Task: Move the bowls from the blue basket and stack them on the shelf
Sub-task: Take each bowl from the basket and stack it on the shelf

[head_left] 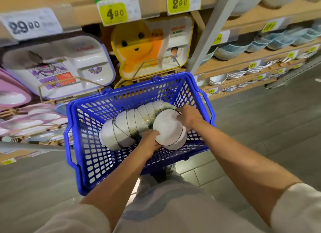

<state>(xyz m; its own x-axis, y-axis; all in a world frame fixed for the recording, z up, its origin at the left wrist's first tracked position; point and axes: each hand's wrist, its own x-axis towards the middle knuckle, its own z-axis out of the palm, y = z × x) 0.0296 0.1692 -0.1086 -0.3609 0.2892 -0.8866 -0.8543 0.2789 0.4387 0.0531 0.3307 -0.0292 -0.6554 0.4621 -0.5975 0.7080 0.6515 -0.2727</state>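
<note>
1. Head view, centre: a blue basket (92, 159) of open plastic mesh sits just in front of the person's legs, above the grey tiled floor (260, 128) and close beside the wooden shelf (234, 66).
2. Head view, inside the basket: a row of white bowls (128, 123) lies on its side, each nested in the next. It curves from the left wall toward the far right corner. Green and yellow marks show between some of them.
3. Head view, grip: the left hand (149, 143) and right hand (188, 117) clasp a short stack of bowls (169, 128) between them at the right end of that row, inside the basket walls. The left fingers curl round the near side and the right fingers curl over the far edge. The stack's underside faces the camera, and thin dark lines ring its rims. Whether it touches the row behind cannot be told.
4. Head view, left shelving: a white divided tray edged in purple (69, 66) and a yellow character tray (139, 46) lean behind wire holders. Above them, yellow price tags (113, 13) read 4.90 and 2.80.
5. Head view, right shelving: blue-green bowls (260, 45) stand in stacks on one board, with plain white bowls (218, 79) on a lower one.
6. Head view, foreground: pale sleeves (298, 206) end above bare forearms, over pale trousers (165, 198).
</note>
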